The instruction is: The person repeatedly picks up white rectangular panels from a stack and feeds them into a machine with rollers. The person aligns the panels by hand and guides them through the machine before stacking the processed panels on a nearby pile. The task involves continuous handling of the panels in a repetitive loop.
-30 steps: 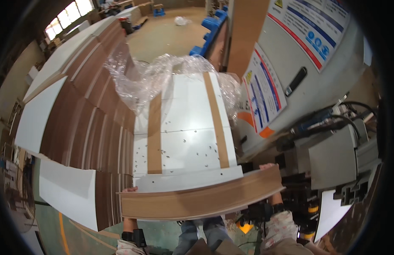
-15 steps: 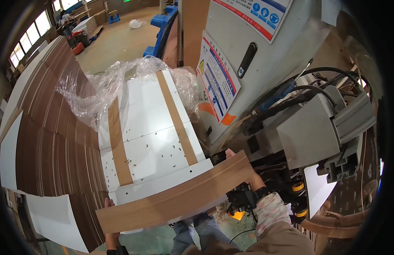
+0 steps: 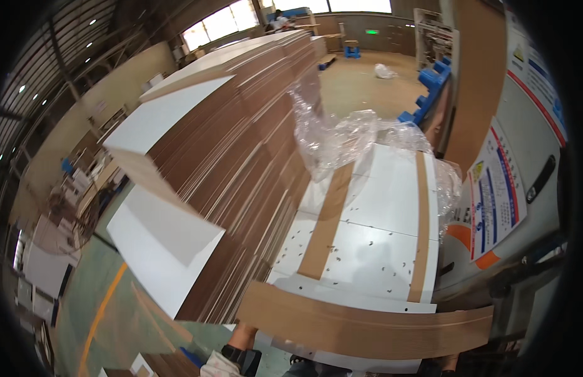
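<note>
Between my two hands is a long stack of thin boards (image 3: 367, 323), its layered brown edges facing me and a white top with small dark holes showing behind. My left hand (image 3: 244, 336) grips the stack's left end from below, its fingers partly hidden by the boards. At the right end my right hand (image 3: 452, 362) supports the stack; only a small part of that hand shows. Just beyond lies a low pile of white boards (image 3: 373, 251) with brown strips across it and small dark chips scattered on top.
A tall pile of brown-edged boards (image 3: 241, 163) rises on the left, a white board (image 3: 166, 242) jutting from its near end. Crumpled clear plastic film (image 3: 342, 138) lies at the back. A grey machine cabinet (image 3: 543, 125) stands at the right, near a blue plastic pallet (image 3: 426, 91).
My view has swung left, so the tall pile and the left floor area show more and the machine less. Both hands still hold the stack of boards, which now sits lower right in the picture.
</note>
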`<state>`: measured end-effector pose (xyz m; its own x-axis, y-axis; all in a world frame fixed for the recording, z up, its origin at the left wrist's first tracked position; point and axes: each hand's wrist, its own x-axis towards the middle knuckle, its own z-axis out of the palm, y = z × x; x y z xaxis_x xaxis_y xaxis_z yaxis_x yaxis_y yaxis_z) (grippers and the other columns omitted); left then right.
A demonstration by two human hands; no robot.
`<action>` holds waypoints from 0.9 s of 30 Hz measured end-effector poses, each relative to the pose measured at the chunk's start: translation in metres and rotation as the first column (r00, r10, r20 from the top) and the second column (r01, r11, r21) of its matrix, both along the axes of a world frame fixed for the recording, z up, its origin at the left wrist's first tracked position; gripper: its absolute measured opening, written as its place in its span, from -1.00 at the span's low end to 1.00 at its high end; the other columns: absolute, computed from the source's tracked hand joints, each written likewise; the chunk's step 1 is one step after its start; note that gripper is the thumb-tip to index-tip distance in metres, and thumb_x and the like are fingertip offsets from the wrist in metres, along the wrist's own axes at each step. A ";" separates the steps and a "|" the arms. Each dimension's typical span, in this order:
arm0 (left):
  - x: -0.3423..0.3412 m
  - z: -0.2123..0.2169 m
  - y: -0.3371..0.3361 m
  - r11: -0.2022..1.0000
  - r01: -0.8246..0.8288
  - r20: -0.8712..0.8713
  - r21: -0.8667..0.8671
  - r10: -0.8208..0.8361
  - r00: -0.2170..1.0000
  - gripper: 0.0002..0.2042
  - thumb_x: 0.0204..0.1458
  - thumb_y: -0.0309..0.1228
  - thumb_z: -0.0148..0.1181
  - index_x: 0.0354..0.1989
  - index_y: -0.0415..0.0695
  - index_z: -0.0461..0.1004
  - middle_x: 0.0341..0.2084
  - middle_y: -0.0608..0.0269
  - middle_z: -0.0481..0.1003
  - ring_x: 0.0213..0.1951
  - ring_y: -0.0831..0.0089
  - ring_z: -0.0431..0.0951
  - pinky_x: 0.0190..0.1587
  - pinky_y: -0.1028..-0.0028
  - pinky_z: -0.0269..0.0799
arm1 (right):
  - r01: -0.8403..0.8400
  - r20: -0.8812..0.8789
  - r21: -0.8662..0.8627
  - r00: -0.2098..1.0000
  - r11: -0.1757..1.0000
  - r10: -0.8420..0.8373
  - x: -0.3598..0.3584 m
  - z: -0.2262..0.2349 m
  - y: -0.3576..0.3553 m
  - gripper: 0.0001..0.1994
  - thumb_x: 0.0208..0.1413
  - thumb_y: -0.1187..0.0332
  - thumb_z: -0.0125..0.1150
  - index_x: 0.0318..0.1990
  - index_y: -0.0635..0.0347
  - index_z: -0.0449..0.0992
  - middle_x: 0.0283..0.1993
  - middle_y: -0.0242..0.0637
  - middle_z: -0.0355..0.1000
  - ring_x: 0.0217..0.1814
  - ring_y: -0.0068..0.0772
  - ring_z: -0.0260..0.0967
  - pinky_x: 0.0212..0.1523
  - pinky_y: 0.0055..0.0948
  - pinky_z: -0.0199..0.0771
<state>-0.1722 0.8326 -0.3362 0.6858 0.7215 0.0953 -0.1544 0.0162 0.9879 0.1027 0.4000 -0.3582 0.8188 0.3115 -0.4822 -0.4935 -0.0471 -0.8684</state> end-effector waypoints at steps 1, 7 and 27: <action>-0.011 -0.008 -0.001 0.997 -0.076 -0.037 0.020 0.077 0.996 -0.72 0.06 -0.28 0.04 -0.16 -0.21 0.39 -0.20 0.17 0.45 -0.15 0.43 0.42 -0.08 0.42 0.35 | -0.024 -0.003 -0.002 1.000 1.000 0.024 0.001 -0.002 0.009 -0.58 0.18 0.36 -0.13 0.19 0.27 0.12 0.18 -0.17 0.16 0.21 -0.40 0.08 0.21 -0.38 0.00; -0.033 0.053 -0.049 0.857 -0.156 -0.007 -0.491 0.175 0.985 -0.70 0.13 -0.26 -0.10 -0.10 -0.19 0.39 -0.19 0.27 0.39 -0.12 0.51 0.36 -0.03 0.46 0.27 | -0.145 -0.037 -0.066 0.989 0.987 0.143 -0.011 0.006 0.044 -0.59 0.17 0.34 -0.12 0.17 0.26 0.15 0.15 -0.18 0.19 0.17 -0.39 0.12 0.17 -0.36 0.05; -0.489 0.131 -0.223 0.118 -0.649 -0.469 -0.751 0.597 0.651 -0.58 0.18 -0.15 -0.26 0.04 -0.16 0.34 -0.09 0.24 0.41 -0.08 0.48 0.39 -0.05 0.47 0.29 | -0.942 -0.158 -0.016 0.334 0.336 0.929 -0.379 0.139 0.335 -0.61 0.15 0.26 -0.09 0.10 0.24 0.24 0.06 -0.21 0.28 0.04 -0.38 0.24 0.02 -0.31 0.21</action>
<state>-0.6614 0.6092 -0.2056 -0.0596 0.5699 -0.8195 -0.4996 0.6937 0.5188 -0.2759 0.7354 -0.2190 -0.0381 0.7913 -0.6103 -0.1535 -0.6081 -0.7789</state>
